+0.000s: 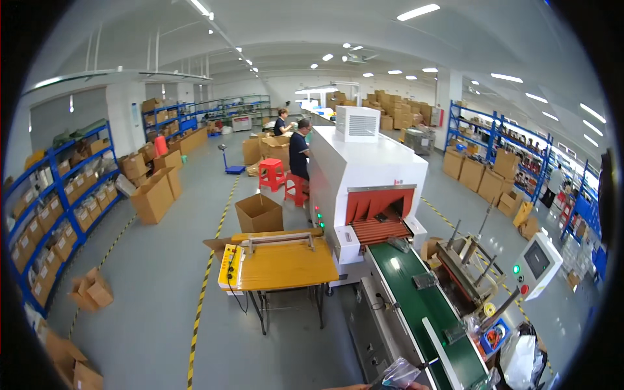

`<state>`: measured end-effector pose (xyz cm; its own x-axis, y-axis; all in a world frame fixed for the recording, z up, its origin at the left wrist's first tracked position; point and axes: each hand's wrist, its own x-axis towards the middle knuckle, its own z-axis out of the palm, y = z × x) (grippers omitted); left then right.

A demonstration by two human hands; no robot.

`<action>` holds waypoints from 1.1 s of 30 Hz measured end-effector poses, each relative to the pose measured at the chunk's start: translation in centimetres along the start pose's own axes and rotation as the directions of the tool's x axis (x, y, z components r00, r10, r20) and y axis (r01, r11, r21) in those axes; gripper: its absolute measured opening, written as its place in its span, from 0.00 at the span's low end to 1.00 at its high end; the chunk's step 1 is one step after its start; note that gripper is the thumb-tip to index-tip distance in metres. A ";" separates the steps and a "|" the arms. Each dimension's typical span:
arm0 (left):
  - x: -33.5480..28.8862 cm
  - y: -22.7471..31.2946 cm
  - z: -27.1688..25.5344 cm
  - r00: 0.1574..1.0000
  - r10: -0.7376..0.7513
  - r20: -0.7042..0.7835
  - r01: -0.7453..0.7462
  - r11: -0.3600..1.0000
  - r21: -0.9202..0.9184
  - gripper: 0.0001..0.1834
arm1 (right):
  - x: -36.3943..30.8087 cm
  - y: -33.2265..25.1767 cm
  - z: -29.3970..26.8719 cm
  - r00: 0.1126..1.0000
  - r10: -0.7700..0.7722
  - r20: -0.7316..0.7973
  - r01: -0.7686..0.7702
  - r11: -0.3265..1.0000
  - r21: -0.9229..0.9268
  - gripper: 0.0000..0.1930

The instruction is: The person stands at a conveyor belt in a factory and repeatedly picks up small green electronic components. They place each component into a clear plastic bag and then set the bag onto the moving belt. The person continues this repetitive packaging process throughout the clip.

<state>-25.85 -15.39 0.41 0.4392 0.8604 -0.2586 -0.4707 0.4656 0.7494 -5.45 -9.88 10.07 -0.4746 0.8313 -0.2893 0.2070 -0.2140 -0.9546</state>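
Observation:
At the bottom edge, slivers of my left hand [355, 387] and my right hand [417, 386] show on either side of a clear plastic bag [399, 373]. Both hands appear closed on it, though most fingers are cut off by the frame. Something dark sits in the bag's lower part; its kind cannot be made out. Just beyond runs a green conveyor belt [416, 296], carrying several clear-wrapped dark packs, one pack [425, 281] midway along. The belt leads to a white heat-tunnel machine [370, 162] with red flaps [379, 203] over its opening.
Left of the machine stands a yellow-topped table [286, 265] with a bar sealer [230, 266]. An open carton [259, 214] and red stools [271, 174] are behind it. A control panel [541, 265] and a blue bin [495, 335] flank the belt's right. Two people work beyond.

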 end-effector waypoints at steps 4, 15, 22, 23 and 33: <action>0.6 0.3 -0.5 0.994 -0.080 -0.072 0.078 0.997 -0.024 0.22 | 2.9 3.8 -0.7 0.996 -0.079 -0.040 0.086 0.974 0.212 0.13; 5.4 -8.1 6.1 0.971 -0.235 0.041 0.226 0.961 0.158 0.24 | -7.5 14.4 -11.3 0.685 -0.022 -0.728 0.224 0.958 0.181 0.16; 10.9 -13.2 7.5 0.841 -0.540 -0.041 0.511 0.816 -0.270 0.15 | -18.6 22.1 -29.8 0.001 -0.045 -0.999 -0.028 0.999 -0.045 0.10; 11.4 -13.2 8.2 0.828 -0.557 -0.063 0.518 0.803 -0.293 0.14 | -19.0 23.3 -31.9 -0.036 -0.077 -0.996 -0.111 0.991 -0.072 0.11; 14.0 -15.2 14.4 0.782 -0.603 -0.157 0.468 0.735 -0.490 0.11 | -10.5 36.4 -42.0 -0.119 -0.017 -0.993 -0.481 0.876 0.043 0.11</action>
<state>-1.51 -13.36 -5.84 0.5070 0.4248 -0.7500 -0.5153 0.8469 0.1313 42.96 -4.88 -18.71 0.9025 0.4135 0.1204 0.3726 -0.6095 -0.6998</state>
